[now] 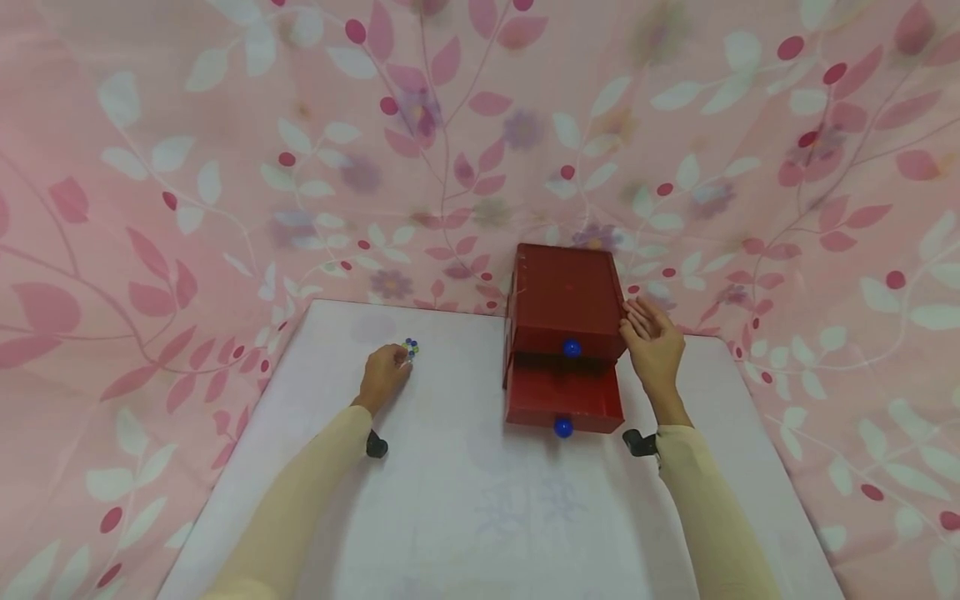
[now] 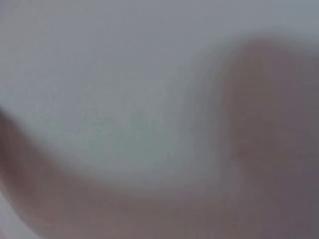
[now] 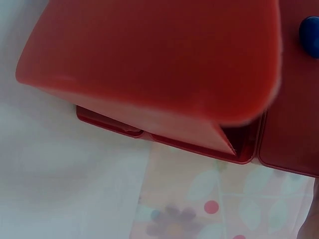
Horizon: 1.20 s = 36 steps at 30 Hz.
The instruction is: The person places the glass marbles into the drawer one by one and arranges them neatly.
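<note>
In the head view my left hand [image 1: 384, 373] is over the left part of the table. Its thumb and fingertips pinch the near edge of a small ring of blue and yellow-green beads [image 1: 412, 343]. The left wrist view is a blur of skin against a pale surface. My right hand [image 1: 657, 348] rests its fairly straight fingers against the right side of a red drawer cabinet [image 1: 568, 287]. Its lower drawer [image 1: 562, 390] is pulled out, while the upper one with a blue knob [image 1: 572, 347] is in. The right wrist view shows the pulled-out drawer [image 3: 149, 55] close up.
The white table [image 1: 450, 517] runs back to a pink floral cloth [image 1: 450, 150] that hangs behind and on both sides. The cabinet stands at the table's back edge, right of centre. A blue knob [image 1: 563, 427] sticks out from the lower drawer's front.
</note>
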### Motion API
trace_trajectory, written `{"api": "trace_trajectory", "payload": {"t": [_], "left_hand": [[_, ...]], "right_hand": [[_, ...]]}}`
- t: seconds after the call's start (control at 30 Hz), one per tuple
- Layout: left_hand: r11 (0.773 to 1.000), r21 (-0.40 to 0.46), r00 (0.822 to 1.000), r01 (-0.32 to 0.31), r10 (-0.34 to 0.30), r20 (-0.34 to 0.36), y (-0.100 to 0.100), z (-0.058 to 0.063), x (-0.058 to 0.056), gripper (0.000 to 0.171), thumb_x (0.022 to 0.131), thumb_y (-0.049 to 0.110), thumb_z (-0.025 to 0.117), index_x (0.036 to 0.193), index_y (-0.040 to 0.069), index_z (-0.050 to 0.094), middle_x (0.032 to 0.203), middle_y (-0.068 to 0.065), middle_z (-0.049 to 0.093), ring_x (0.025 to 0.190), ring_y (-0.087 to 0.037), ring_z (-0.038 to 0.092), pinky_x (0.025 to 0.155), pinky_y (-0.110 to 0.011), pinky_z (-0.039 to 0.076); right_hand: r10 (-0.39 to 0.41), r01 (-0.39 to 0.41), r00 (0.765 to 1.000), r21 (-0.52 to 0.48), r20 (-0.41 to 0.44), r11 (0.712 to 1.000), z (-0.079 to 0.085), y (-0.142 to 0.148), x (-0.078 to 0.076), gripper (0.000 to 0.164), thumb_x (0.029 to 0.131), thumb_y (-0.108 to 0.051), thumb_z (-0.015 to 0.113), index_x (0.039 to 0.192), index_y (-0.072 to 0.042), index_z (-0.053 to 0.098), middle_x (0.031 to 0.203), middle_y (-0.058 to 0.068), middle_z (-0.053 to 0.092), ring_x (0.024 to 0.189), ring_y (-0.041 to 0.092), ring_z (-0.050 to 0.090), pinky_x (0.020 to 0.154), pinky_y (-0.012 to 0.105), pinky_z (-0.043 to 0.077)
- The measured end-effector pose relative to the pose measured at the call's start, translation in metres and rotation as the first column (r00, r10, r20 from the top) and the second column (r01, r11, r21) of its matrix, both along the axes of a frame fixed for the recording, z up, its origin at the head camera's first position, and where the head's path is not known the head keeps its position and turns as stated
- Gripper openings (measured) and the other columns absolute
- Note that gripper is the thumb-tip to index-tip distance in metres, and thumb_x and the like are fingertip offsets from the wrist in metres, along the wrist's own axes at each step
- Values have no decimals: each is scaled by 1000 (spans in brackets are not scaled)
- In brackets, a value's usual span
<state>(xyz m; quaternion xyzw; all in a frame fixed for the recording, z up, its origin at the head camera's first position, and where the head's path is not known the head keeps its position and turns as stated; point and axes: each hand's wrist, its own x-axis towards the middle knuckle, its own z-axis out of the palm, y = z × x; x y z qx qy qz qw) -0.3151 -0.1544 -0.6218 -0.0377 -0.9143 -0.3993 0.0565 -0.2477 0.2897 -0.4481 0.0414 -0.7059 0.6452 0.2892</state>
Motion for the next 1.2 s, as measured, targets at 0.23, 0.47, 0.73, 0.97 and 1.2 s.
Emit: {"api": "trace_trajectory", "payload": {"t": [0.23, 0.47, 0.73, 0.97, 1.2], "left_hand": [[1000, -27, 999, -9, 7, -49, 6, -2, -4, 28, 83, 8, 73, 107, -3, 66, 98, -15, 67, 90, -28, 62, 81, -42, 53], [999, -20, 998, -46, 45, -38, 10, 4, -4, 24, 84, 4, 71, 107, -2, 67, 98, -15, 68, 91, -29, 63, 83, -43, 53], [998, -16, 998, -64, 63, -19, 10, 2, -5, 21, 86, 4, 70, 107, 0, 68, 98, -13, 69, 91, -27, 64, 82, -41, 54], [999, 17, 999, -42, 43, -19, 7, 1, -3, 20, 87, 1, 67, 107, -2, 68, 101, -15, 69, 94, -28, 65, 84, -42, 54], [999, 31, 1000, -11, 11, -3, 5, 6, 0, 20, 88, 0, 66, 108, -1, 68, 102, -15, 69, 95, -28, 64, 86, -42, 54]], "right_hand": [[-11, 11, 1000, -5, -2, 1000, -1, 0, 1, 47, 80, 14, 65, 126, 12, 57, 119, 31, 61, 114, 44, 57, 94, 32, 49], [-15, 15, 1000, -1, 1, 1000, 1, -1, 2, 46, 80, 14, 65, 125, 12, 57, 119, 31, 61, 114, 43, 58, 94, 32, 49], [-15, 15, 1000, 1, 7, 1000, 1, -1, 0, 46, 80, 14, 65, 125, 11, 58, 119, 30, 61, 114, 42, 58, 94, 32, 49], [-14, 14, 1000, -1, 12, 1000, 0, -1, 0, 47, 80, 14, 65, 126, 11, 57, 119, 31, 61, 114, 42, 58, 95, 33, 49], [-17, 17, 1000, 3, 15, 1000, 1, -2, 0, 47, 80, 14, 65, 126, 11, 57, 120, 33, 59, 114, 43, 58, 95, 34, 48]]}}
